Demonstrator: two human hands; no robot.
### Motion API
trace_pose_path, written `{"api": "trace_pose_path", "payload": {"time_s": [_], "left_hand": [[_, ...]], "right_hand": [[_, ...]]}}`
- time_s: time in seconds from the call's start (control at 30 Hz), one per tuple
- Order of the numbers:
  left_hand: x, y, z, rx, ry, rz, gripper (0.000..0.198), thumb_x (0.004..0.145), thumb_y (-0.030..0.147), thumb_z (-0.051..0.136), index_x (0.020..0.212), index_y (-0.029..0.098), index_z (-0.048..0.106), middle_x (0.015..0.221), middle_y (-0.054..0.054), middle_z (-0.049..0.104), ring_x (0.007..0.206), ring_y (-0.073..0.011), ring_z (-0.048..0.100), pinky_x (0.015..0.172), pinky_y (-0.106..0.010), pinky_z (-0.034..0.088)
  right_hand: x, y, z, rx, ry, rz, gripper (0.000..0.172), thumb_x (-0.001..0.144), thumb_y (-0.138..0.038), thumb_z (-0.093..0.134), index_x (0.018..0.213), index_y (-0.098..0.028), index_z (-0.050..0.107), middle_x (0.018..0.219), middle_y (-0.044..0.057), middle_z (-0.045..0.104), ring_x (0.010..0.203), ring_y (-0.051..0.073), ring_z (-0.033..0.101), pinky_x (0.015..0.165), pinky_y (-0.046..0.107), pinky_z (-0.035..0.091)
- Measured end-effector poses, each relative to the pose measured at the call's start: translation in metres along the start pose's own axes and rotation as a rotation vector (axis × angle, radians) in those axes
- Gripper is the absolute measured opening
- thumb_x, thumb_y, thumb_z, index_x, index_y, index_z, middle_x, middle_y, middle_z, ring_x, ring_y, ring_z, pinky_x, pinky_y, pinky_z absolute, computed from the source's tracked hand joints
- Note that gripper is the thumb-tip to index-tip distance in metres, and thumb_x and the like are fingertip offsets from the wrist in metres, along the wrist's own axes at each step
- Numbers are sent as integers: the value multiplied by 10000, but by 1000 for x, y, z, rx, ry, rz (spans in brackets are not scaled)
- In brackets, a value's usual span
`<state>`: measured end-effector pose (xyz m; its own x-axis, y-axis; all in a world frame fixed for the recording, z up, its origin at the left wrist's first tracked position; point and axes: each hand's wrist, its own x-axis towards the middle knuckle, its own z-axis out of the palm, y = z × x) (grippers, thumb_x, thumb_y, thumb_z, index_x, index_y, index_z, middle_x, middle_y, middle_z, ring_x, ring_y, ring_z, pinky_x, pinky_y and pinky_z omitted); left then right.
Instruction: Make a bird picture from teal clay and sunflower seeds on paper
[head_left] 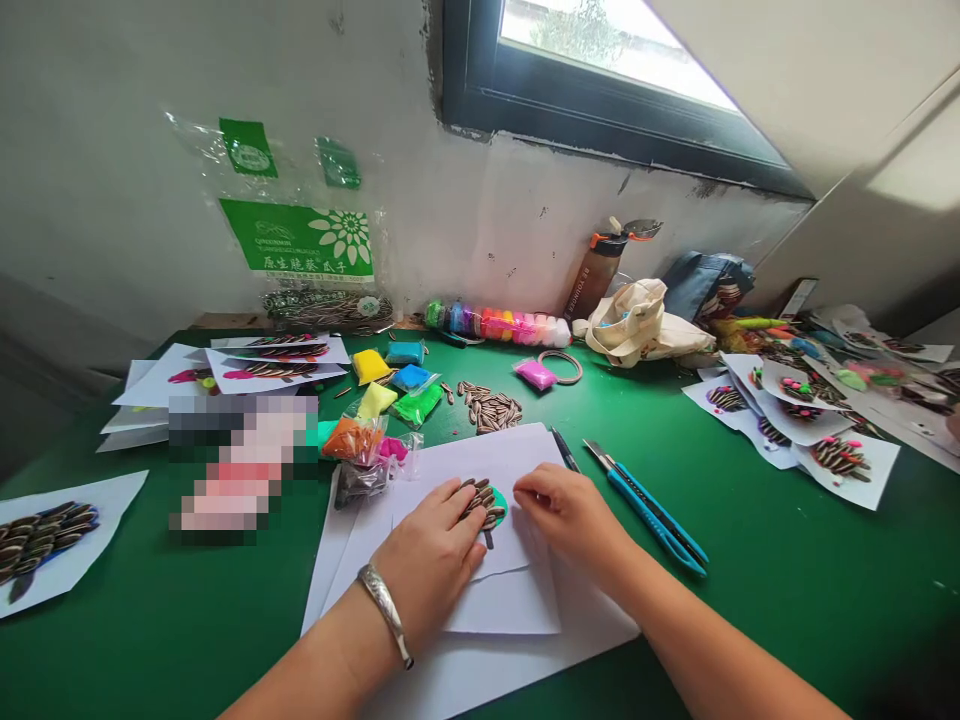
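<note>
My left hand (439, 545), with a silver bracelet at the wrist, lies flat on a white sheet of paper (506, 605). Its fingertips rest against a cluster of striped sunflower seeds (484, 500) set on a patch of green clay (500, 508). A dark stem-like piece (490, 540) sticks out below the cluster. Just right of the clay, my right hand (570, 515) has thumb and fingers pinched together; whatever is between them is too small or hidden to make out. Beyond the paper lies a loose pile of sunflower seeds (491, 408).
Right of the paper lie a blue utility knife (649, 510) and a black pen (564, 450). Clay packets (371, 367) sit behind left. Finished seed pictures (277, 368) are stacked left, others (840, 460) right. A bottle (596, 270) and cloth bag (637, 325) stand by the wall.
</note>
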<state>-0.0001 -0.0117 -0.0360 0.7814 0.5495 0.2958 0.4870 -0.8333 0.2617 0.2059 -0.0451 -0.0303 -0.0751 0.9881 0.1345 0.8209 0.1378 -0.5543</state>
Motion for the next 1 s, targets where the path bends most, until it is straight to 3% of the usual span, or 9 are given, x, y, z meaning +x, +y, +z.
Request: {"api": "trace_pose_path", "payload": {"time_s": [0.2, 0.3, 0.53, 0.73, 1.0], "left_hand": [[0, 2, -3, 24, -33, 3, 389, 798, 140, 572, 1186, 118, 594, 1243, -148, 598, 1174, -335, 526, 933, -496, 520], [0, 2, -3, 34, -28, -5, 390, 785, 124, 577, 1174, 93, 596, 1237, -165, 597, 1167, -342, 530, 936, -500, 518], [-1, 5, -2, 6, -22, -32, 364, 780, 120, 577, 1142, 92, 604, 1217, -162, 606, 1171, -334, 526, 939, -477, 522], [-1, 6, -2, -21, 7, -36, 327, 788, 128, 575, 1112, 102, 617, 1193, -148, 620, 1165, -320, 530, 942, -469, 521], [0, 3, -7, 15, 60, -14, 282, 814, 140, 552, 1083, 101, 628, 1136, -138, 651, 1125, -321, 556, 929, -488, 522]], "right_hand": [[48, -5, -19, -243, -4, -42, 243, 878, -157, 465, 870, -198, 704, 799, 39, 651, 748, 138, 561, 664, 225, 366], [76, -11, -11, -444, -54, -69, 274, 898, -179, 430, 886, -205, 702, 836, 47, 660, 793, 144, 570, 675, 227, 355], [118, -13, 14, -570, -70, -50, 276, 878, -212, 438, 795, -176, 699, 834, 109, 678, 786, 193, 588, 640, 263, 347], [127, -19, 25, -602, -117, -82, 192, 803, -150, 501, 719, -144, 673, 787, 137, 665, 760, 213, 590, 649, 280, 368], [108, -25, 17, -528, -37, -110, 218, 860, -76, 403, 942, -156, 588, 932, 103, 632, 843, 194, 543, 713, 275, 375]]}}
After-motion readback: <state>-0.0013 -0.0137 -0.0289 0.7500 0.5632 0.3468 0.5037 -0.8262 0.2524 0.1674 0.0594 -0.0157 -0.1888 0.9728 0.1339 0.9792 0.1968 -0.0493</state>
